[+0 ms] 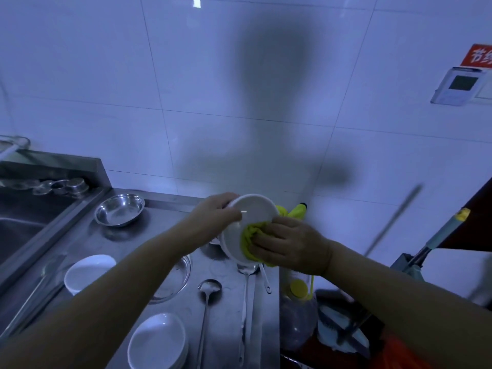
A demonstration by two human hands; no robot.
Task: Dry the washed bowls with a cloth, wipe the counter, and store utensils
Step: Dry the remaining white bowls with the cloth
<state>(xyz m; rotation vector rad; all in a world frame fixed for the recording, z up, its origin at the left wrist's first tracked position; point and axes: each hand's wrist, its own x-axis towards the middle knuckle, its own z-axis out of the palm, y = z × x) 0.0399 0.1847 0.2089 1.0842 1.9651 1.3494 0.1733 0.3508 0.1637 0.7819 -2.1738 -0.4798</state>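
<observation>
While the white bowl (246, 225) is held tilted above the steel counter (170, 209), the yellow-green cloth (253, 237) works its inside.
Left hand (213, 214) grips the rim at the bowl's ten o'clock, thumb inside; right hand (290, 246) presses the bunched cloth at five o'clock, fingers curled round it. Best, I judge, to turn the bowl steadily against the cloth, covering rim and base.

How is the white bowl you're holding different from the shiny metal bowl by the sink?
The round white bowl is held tilted in the air by the left hand; the shiny steel bowl sits flat on the steel counter. The right hand presses a yellow-green cloth into the white bowl; nothing touches the steel one. Both are round.
</observation>
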